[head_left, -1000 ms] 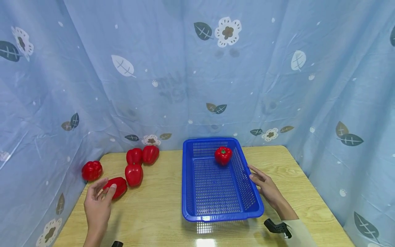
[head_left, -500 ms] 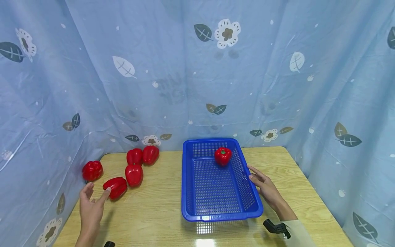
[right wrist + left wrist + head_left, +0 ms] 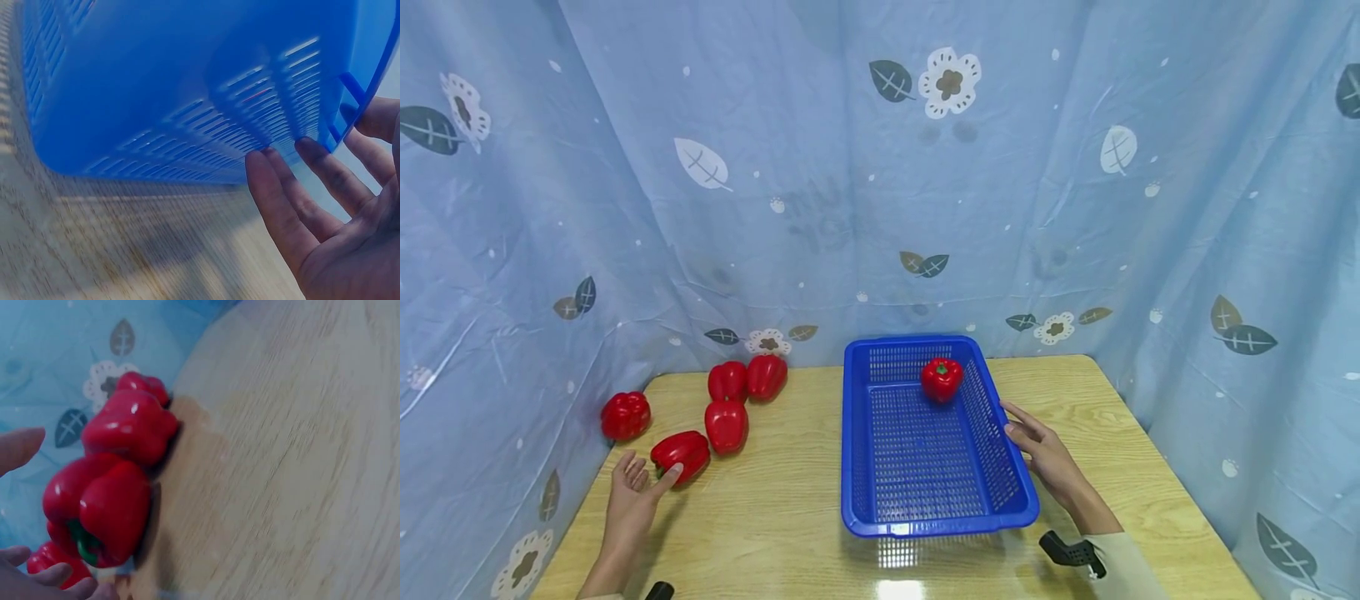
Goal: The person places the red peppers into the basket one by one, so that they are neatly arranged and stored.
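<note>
My left hand (image 3: 628,502) is open, its thumb beside the near end of a red bell pepper (image 3: 681,457) lying on its side. In the left wrist view that pepper (image 3: 115,506) shows its green stem between the thumb and the curved fingers (image 3: 53,575), with a gap around it. My right hand (image 3: 1054,467) holds the right rim of a blue basket (image 3: 850,433), thumb over the edge. The right wrist view shows the fingers of this hand (image 3: 350,231) against the slotted outer wall of the basket (image 3: 144,81). One red pepper (image 3: 942,379) sits inside, stem up.
Several more red peppers lie at the left: one by the curtain (image 3: 625,416), others grouped behind (image 3: 726,426). The wooden table (image 3: 790,483) spans the space between them and the basket. A blue patterned curtain (image 3: 820,167) borders the back and sides.
My left hand drew back from over the pepper to its left, then shifted slightly right and lower, thumb beside it. The right hand and basket have stayed in place.
</note>
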Motion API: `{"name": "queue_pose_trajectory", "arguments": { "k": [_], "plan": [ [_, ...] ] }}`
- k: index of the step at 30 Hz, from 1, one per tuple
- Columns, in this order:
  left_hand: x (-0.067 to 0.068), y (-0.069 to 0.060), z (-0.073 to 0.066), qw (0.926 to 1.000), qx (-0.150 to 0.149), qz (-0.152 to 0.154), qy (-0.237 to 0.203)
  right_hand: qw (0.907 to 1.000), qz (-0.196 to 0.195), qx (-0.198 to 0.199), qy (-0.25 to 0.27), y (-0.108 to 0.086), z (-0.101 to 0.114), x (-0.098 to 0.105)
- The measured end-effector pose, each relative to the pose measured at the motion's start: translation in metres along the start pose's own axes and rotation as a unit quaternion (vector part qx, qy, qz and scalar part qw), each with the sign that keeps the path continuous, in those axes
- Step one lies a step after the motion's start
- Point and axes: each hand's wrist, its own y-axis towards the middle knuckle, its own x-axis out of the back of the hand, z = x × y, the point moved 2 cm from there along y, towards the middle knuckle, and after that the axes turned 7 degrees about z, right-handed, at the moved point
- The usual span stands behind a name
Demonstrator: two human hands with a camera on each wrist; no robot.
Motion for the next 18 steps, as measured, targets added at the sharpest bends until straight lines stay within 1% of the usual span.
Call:
{"name": "queue_pose_trajectory", "arguments": {
  "k": [3, 8, 11, 18],
  "plan": [
    [0.001, 0.006, 0.005, 0.9997, 0.014, 0.015, 0.010, 1.0000, 0.000, -0.001, -0.001, 0.000, 0.000, 0.000],
    [0.002, 0.013, 0.011, 0.9990, 0.019, 0.038, 0.015, 1.0000, 0.002, 0.002, 0.000, 0.000, -0.001, 0.000],
    [0.001, 0.016, 0.012, 0.9986, 0.025, 0.046, 0.012, 1.0000, 0.004, 0.004, 0.004, 0.001, -0.002, 0.000],
    [0.001, 0.024, 0.014, 0.9976, 0.030, 0.055, 0.028, 1.0000, 0.002, 0.001, 0.003, 0.001, -0.004, 0.001]
  ]
}}
